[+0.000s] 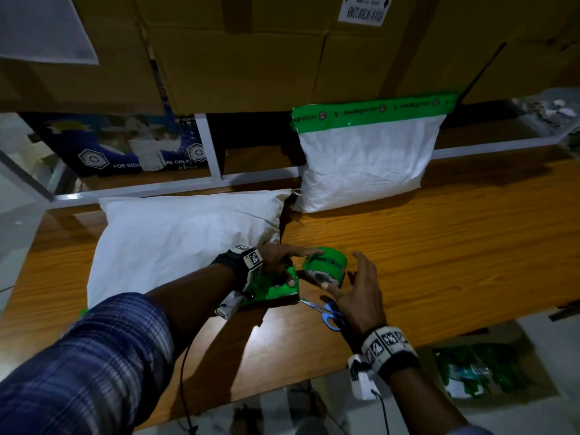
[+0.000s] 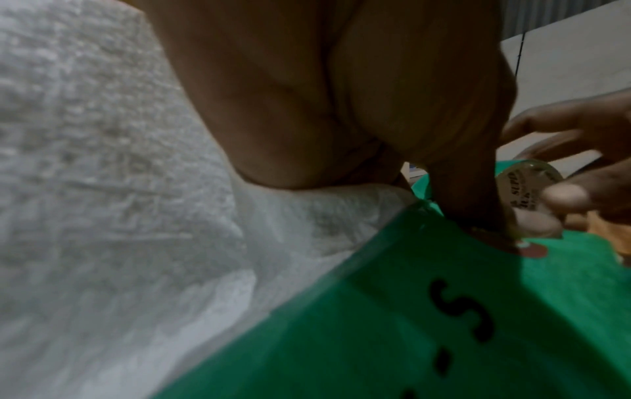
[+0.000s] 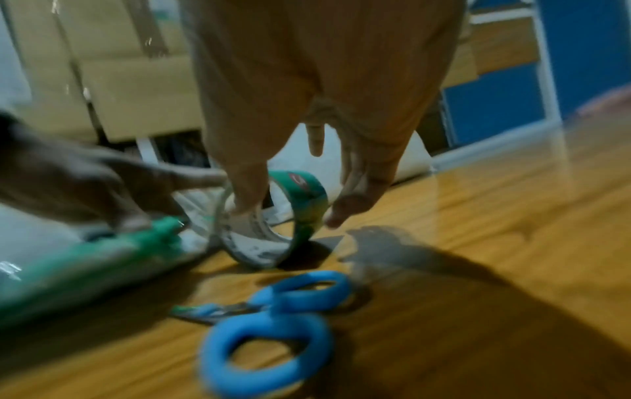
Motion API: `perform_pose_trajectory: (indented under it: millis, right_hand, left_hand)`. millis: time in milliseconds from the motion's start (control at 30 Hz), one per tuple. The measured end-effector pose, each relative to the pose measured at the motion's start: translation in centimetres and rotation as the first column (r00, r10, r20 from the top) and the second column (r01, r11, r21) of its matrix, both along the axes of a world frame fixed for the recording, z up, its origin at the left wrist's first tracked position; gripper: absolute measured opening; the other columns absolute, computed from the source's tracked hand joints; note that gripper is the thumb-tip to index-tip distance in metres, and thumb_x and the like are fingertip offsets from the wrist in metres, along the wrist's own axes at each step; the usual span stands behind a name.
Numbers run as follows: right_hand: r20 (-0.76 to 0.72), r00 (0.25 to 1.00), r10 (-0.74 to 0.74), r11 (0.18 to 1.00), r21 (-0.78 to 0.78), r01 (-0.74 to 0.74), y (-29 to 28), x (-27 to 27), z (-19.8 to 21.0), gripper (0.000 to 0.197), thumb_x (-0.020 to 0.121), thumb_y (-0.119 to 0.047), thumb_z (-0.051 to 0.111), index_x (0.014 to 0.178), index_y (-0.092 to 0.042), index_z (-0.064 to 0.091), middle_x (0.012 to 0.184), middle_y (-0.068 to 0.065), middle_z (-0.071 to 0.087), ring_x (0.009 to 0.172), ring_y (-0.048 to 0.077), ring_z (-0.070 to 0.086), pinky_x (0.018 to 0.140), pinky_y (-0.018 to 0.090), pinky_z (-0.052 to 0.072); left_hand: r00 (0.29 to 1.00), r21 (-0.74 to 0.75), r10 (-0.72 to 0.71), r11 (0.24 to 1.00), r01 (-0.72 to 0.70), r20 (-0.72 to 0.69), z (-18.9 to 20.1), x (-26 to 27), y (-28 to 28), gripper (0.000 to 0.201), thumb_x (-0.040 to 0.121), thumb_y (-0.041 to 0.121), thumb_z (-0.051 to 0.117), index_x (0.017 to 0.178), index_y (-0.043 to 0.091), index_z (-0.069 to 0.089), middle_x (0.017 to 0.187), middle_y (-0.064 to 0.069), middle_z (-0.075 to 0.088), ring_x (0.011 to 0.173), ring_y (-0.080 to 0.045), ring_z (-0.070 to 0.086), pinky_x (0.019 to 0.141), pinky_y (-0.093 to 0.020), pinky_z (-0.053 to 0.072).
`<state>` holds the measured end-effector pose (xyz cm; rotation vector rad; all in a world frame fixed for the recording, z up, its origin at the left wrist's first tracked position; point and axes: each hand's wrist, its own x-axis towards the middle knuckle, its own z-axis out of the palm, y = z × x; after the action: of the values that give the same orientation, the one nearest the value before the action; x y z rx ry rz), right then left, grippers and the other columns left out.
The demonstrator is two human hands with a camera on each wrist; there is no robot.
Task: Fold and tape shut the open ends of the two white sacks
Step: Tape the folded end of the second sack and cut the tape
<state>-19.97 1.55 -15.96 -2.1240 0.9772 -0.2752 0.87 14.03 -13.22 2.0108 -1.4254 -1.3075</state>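
Note:
One white sack lies flat on the wooden table, its near end wrapped in green printed tape. My left hand presses its thumb on that taped end, and a straight finger reaches onto the green tape roll. The roll stands on edge just right of the sack. My right hand is spread beside it, thumb at the roll's core, the other fingers apart from it. A second white sack stands at the back, its top sealed with green tape.
Blue-handled scissors lie on the table under my right hand. Stacked cardboard boxes and a white frame rail close the back. A box of green items sits on the floor at lower right.

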Motion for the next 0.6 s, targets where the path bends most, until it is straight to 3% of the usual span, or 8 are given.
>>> perform_pose_trajectory:
  millis: [100, 133, 200, 233, 300, 367, 467, 600]
  right_hand:
    - [-0.048, 0.996, 0.07, 0.997, -0.033, -0.071, -1.3, 1.7, -0.4, 0.078, 0.085, -0.016, 0.077, 0.151, -0.026, 0.036, 0.139, 0.009, 0.056, 0.124, 0.028, 0.057, 0.094, 0.045, 0.057]
    - [-0.059, 0.996, 0.071, 0.994, -0.074, -0.075, -1.6, 2.0, -0.1, 0.067, 0.087, -0.009, 0.07, 0.148, -0.021, 0.044, 0.131, 0.012, 0.063, 0.119, 0.031, 0.061, 0.091, 0.041, 0.057]
    - [-0.08, 0.996, 0.047, 0.992, -0.116, -0.056, -2.5, 2.5, 0.6, 0.049, 0.088, -0.001, 0.06, 0.135, -0.013, 0.059, 0.117, 0.014, 0.07, 0.106, 0.033, 0.067, 0.08, 0.03, 0.052]
    - [-0.117, 0.993, 0.033, 0.99, -0.132, -0.049, -3.2, 2.6, 0.9, 0.042, 0.088, -0.001, 0.059, 0.128, -0.01, 0.065, 0.112, 0.016, 0.072, 0.1, 0.034, 0.068, 0.075, 0.028, 0.048]
    - [-0.236, 0.972, -0.013, 0.989, -0.149, -0.023, -5.2, 2.9, 1.0, 0.025, 0.089, -0.006, 0.061, 0.111, -0.002, 0.072, 0.106, 0.021, 0.072, 0.091, 0.037, 0.067, 0.07, 0.032, 0.047]
    - [-0.365, 0.928, -0.076, 0.99, -0.135, 0.028, -7.3, 3.0, 1.0, 0.02, 0.093, -0.014, 0.063, 0.098, 0.003, 0.072, 0.099, 0.024, 0.071, 0.081, 0.036, 0.064, 0.065, 0.034, 0.046]
    - [-0.447, 0.892, -0.073, 0.99, -0.138, 0.013, -9.7, 2.6, 0.8, 0.025, 0.098, -0.02, 0.06, 0.105, 0.002, 0.07, 0.106, 0.024, 0.07, 0.091, 0.039, 0.065, 0.066, 0.037, 0.049]
    - [-0.484, 0.875, -0.02, 0.995, -0.094, -0.03, -9.7, 2.2, 1.0, 0.034, 0.09, -0.035, 0.068, 0.113, -0.011, 0.068, 0.116, 0.018, 0.069, 0.101, 0.038, 0.063, 0.082, 0.04, 0.053]
  left_hand:
    - [0.998, 0.009, 0.028, 1.0, -0.029, 0.051, -0.8, 0.0, 0.4, 0.097, 0.082, 0.014, 0.077, 0.148, 0.051, 0.016, 0.149, 0.009, 0.037, 0.127, -0.019, 0.05, 0.087, -0.021, 0.046]
    - [0.996, 0.0, 0.024, 1.0, -0.024, 0.088, -1.0, -0.1, 0.5, 0.1, 0.082, 0.017, 0.079, 0.151, 0.047, 0.014, 0.155, 0.007, 0.029, 0.134, -0.016, 0.043, 0.092, -0.017, 0.041]
    - [0.995, -0.031, 0.019, 0.999, -0.016, 0.096, -1.0, -0.2, 0.5, 0.107, 0.081, 0.012, 0.079, 0.156, 0.027, 0.005, 0.158, 0.01, 0.012, 0.136, 0.003, 0.02, 0.096, -0.002, 0.029]
    - [0.995, -0.042, 0.021, 0.999, -0.017, 0.095, -1.1, -0.2, 0.3, 0.11, 0.08, 0.011, 0.079, 0.156, 0.023, 0.0, 0.158, 0.01, 0.005, 0.135, 0.006, 0.013, 0.102, -0.003, 0.023]
    - [0.988, -0.028, 0.023, 0.999, -0.019, 0.156, -1.2, -0.2, 0.1, 0.118, 0.078, 0.015, 0.081, 0.155, 0.029, -0.007, 0.163, 0.005, 0.0, 0.143, -0.01, 0.017, 0.113, -0.027, 0.024]
    - [0.983, -0.025, 0.011, 1.0, -0.006, 0.186, -1.2, -0.2, 0.2, 0.122, 0.077, 0.018, 0.082, 0.153, 0.041, -0.01, 0.164, 0.001, 0.005, 0.138, -0.024, 0.038, 0.11, -0.042, 0.035]
    - [0.986, -0.03, 0.005, 1.0, 0.0, 0.169, -1.4, -0.1, 0.4, 0.117, 0.079, 0.017, 0.08, 0.152, 0.046, -0.007, 0.164, -0.003, 0.01, 0.13, -0.03, 0.049, 0.106, -0.048, 0.043]
    - [0.993, -0.014, 0.025, 1.0, -0.023, 0.111, -1.4, 0.0, 0.4, 0.102, 0.081, 0.013, 0.078, 0.155, 0.033, 0.011, 0.163, -0.002, 0.015, 0.136, -0.031, 0.042, 0.107, -0.045, 0.039]
